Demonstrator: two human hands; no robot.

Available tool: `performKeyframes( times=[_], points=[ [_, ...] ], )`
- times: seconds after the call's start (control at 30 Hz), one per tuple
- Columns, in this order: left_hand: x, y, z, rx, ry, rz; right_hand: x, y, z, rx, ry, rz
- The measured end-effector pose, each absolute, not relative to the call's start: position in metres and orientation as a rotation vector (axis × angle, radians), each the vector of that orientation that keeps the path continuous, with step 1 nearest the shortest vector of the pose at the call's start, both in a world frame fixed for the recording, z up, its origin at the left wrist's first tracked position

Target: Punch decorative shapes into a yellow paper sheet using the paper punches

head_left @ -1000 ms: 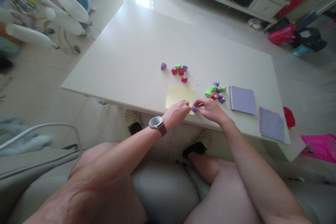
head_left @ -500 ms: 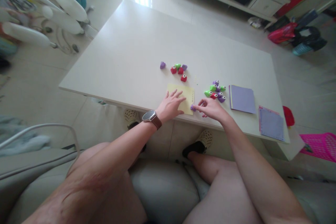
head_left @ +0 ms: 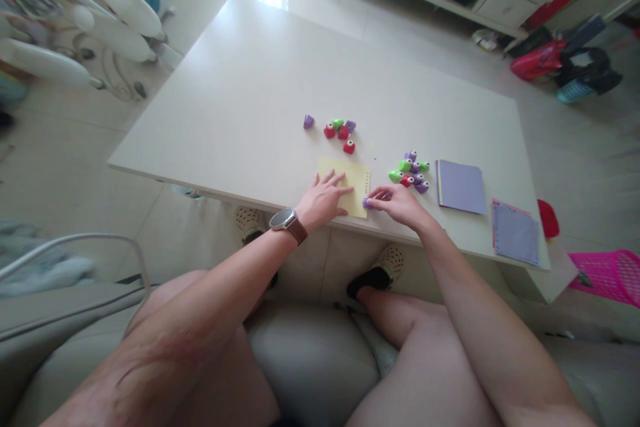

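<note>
A yellow sheet of paper (head_left: 357, 205) lies near the table's front edge, with a row of small marks like punched holes along its right side. My left hand (head_left: 324, 200) rests flat on it with fingers spread. At the sheet's lower right edge, my right hand (head_left: 397, 203) grips a small purple craft punch (head_left: 367, 203) between thumb and fingers; the other fingers are curled. Behind the sheet stand several red, green and purple punches, among them a red punch (head_left: 349, 146) and a lone purple punch (head_left: 309, 121). More punches, including a green punch (head_left: 405, 165), cluster beyond my right hand.
A stack of purple paper (head_left: 461, 187) lies right of the punches. Farther right is a bluish sheet with patterned edges (head_left: 516, 232), near the end of the white table (head_left: 240, 93). Tiny paper scraps (head_left: 373, 147) lie behind the yellow sheet. A pink basket (head_left: 610, 277) stands at the right.
My right fingers have closed in more over the purple punch at the paper's edge. My left hand stays on the sheet, and the view has shifted slightly.
</note>
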State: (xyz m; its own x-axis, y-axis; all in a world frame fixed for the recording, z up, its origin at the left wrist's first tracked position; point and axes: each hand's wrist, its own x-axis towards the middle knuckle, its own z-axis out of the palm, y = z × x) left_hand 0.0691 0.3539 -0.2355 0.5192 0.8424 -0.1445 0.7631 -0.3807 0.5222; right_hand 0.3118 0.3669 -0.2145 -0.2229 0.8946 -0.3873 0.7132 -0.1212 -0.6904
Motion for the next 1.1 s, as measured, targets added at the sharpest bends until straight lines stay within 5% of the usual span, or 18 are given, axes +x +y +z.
performKeyframes(
  times=[1.1],
  points=[
    [0.070, 0.355, -0.233, 2.226, 1.314, 0.165, 0.306, 0.374, -0.220, -1.940, -1.846, 1.323]
  ],
)
